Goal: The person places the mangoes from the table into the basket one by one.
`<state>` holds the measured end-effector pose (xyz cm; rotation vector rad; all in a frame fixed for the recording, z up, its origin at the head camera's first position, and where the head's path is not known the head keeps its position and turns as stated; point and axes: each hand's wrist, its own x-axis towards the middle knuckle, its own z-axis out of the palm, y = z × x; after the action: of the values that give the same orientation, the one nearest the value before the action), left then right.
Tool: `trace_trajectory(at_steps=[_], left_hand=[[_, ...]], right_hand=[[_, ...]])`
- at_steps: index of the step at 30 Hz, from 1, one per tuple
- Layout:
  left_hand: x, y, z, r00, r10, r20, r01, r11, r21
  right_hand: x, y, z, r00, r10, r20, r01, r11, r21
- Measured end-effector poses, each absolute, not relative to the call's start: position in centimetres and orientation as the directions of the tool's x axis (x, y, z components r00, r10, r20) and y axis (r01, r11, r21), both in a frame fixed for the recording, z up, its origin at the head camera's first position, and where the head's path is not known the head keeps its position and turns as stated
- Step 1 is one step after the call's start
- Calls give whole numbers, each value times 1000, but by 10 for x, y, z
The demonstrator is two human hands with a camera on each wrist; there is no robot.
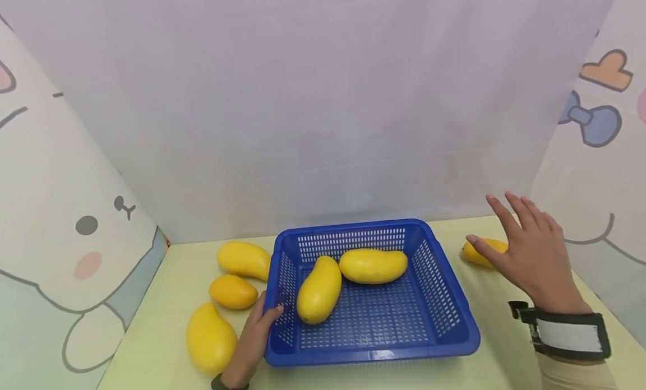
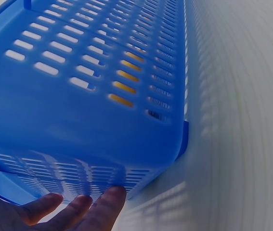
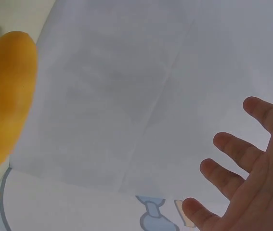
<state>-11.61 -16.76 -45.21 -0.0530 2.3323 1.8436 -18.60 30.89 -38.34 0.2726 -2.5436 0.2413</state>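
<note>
The left rim of the blue basket [image 1: 373, 354] is held by the left hand [image 1: 252, 333], thumb over the edge. The right hand [image 1: 540, 255] is spread wide and empty, near but apart from the lone mango [image 1: 476, 252] on the table [image 1: 151, 345], right of the basket. That mango is probably best gripped round its middle — smooth skin could slip from a fingertip pinch — with the basket held steady.

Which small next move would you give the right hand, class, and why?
Probably lower the right hand onto the mango right of the basket: the hand is empty, fingers spread, close by that mango, while the left hand holds the basket, where two mangoes lie with room left.
</note>
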Motion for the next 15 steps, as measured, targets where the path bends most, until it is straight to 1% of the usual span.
trace_trajectory(at_steps=[5, 15], left_hand=[[-116, -168, -452, -984, 82, -158, -136, 226, 965], [-116, -169, -454, -981, 91, -173, -151, 211, 966]], right_hand=[[-190, 317, -390, -836, -121, 534, -222, 967, -128], [-200, 325, -406, -888, -98, 449, -179, 974, -141]])
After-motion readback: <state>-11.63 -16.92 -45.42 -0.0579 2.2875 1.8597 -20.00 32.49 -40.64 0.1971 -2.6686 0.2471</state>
